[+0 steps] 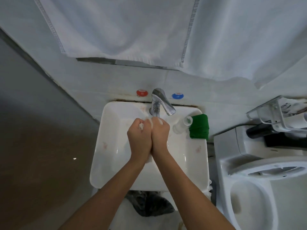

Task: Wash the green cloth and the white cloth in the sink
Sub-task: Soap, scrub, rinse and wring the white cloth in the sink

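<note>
Step in hand: washing the white cloth; judged from both fists working it over the basin, scrubbing or wringing, which of the 2 I cannot tell.
Left hand: fingers curled tight round a bunch of the white cloth; a small tuft shows by the knuckles at 12 o'clock of the fist.
Right hand: also clenched on the cloth, pressed knuckle-side against the left hand, just below the spout.
White cloth, place: almost wholly hidden inside the 2 fists, over the middle of the sink; a strip shows between the wrists at 6 o'clock of the hands.
Green cloth: folded or bunched on the sink's rim at 3 o'clock of the hands, apart from them, touching or just beside a clear cup. Looks dark, perhaps wet; whether washed yet, I cannot tell.
Faucet: chrome, at 12 o'clock of the hands, lever swung toward 4 o'clock. Running water cannot be made out.
Wall marks: red cap at 10 o'clock of the faucet, blue cap at 2 o'clock.
Surroundings: white towels hang above; toilet at 4 o'clock of the sink.
Next move, judged: finish rinsing and squeeze the white cloth out, set it on the rim, then check the green cloth with the right hand.
Risk: splash over the low front rim.
</note>
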